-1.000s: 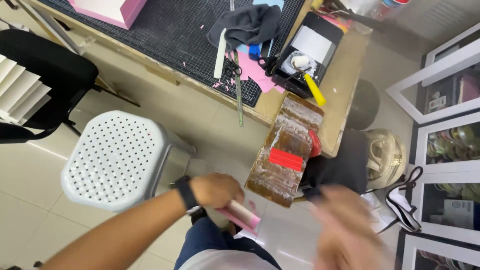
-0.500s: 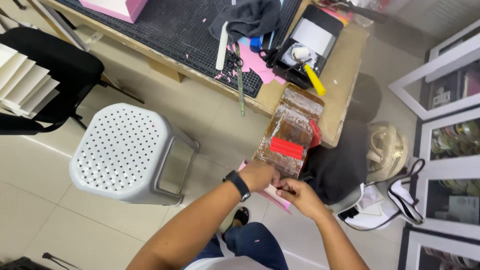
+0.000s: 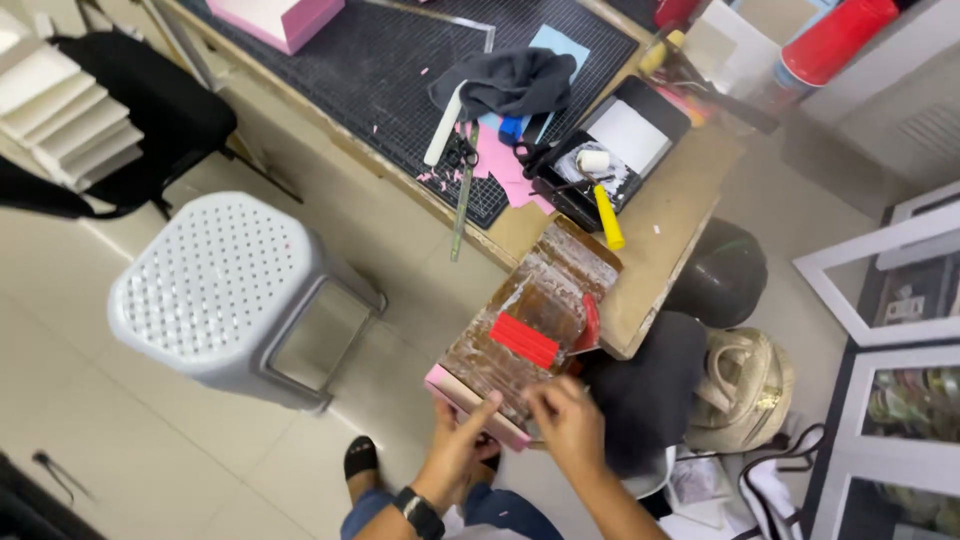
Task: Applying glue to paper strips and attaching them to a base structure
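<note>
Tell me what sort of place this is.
Probably a small craft or box-making workshop: a workbench with a black cutting mat, a paint roller in a black tray, scissors, and pink paper scraps lying about.

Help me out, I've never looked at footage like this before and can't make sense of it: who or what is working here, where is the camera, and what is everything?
There is no machine: a person works with two bare hands. The single camera sits on the person's head and looks down, so you see their own arms from above. The left hand, with a dark watch on the wrist, and the right hand both grip the near edge of a thin pink board. It lies under a stained brown board carrying a red strip, which leans off the workbench. On the bench lie a black cutting mat, a grey cloth, scissors, pink paper scraps and a black tray with a yellow-handled roller. A grey plastic stool stands on the tiled floor.
</note>
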